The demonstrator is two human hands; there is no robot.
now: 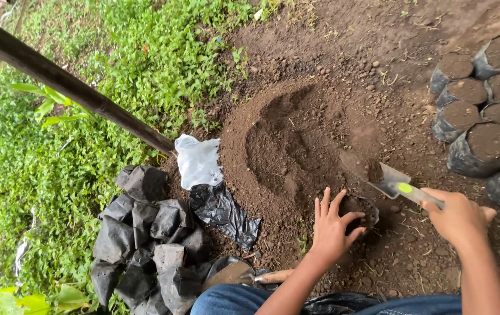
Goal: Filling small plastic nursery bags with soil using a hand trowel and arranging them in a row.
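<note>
My left hand (pixel 331 224) rests with spread fingers on the rim of a small black plastic bag (pixel 362 211) partly filled with soil, holding it on the ground. My right hand (pixel 458 217) grips the handle of a metal trowel (pixel 378 174) whose blade, carrying soil, is tilted above the bag; soil blurs off the blade. A mound of dark loose soil (pixel 285 146) with a scooped hollow lies just beyond the bag.
Several soil-filled black bags (pixel 483 146) stand in rows at the right. A heap of empty black bags (pixel 151 233) and a white plastic bag (pixel 197 160) lie left. A second trowel (pixel 244 275) lies by my knee. A dark pole (pixel 69 84) crosses green ground cover.
</note>
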